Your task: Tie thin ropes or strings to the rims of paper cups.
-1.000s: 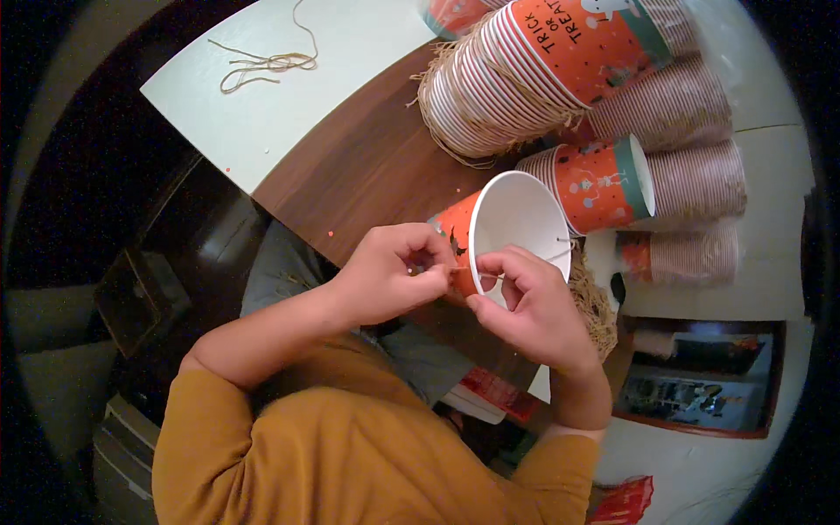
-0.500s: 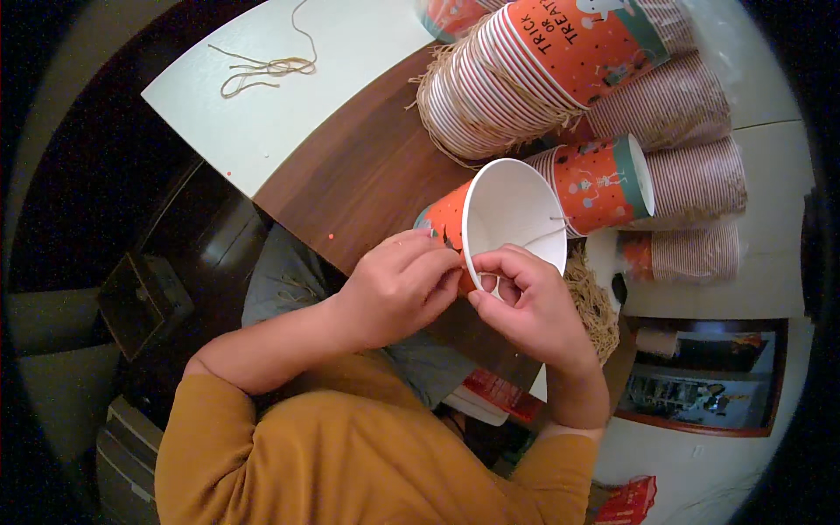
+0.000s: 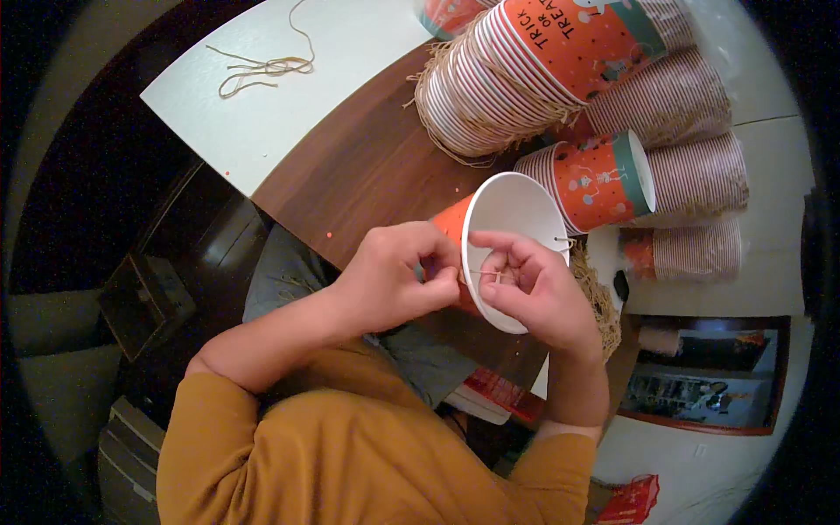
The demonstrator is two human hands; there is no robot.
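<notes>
A large orange paper cup (image 3: 516, 206) with a white inside lies tilted on its side, its mouth facing right. A thin piece of twine (image 3: 483, 274) crosses the near part of its rim. Outside the wall, my left hand (image 3: 398, 269) pinches at the twine by the rim, its fingertips closed together. Over the cup's mouth, my right hand (image 3: 531, 282) is closed with thumb and fingers on the twine's inner end. On the far side of the rim, another bit of twine (image 3: 563, 241) shows at a small hole.
Nested stacks of orange-printed cups (image 3: 494, 92) stand beyond, the front one draped with twine loops. A smaller stack (image 3: 604, 179) lies beside my cup. A bundle of twine (image 3: 595, 293) sits right of it; loose twine (image 3: 271, 66) lies on the white tabletop (image 3: 236, 122).
The cup has tilted slightly and sits a little lower. My right fingers have drawn back inside the mouth, and twine now shows stretched between my hands.
</notes>
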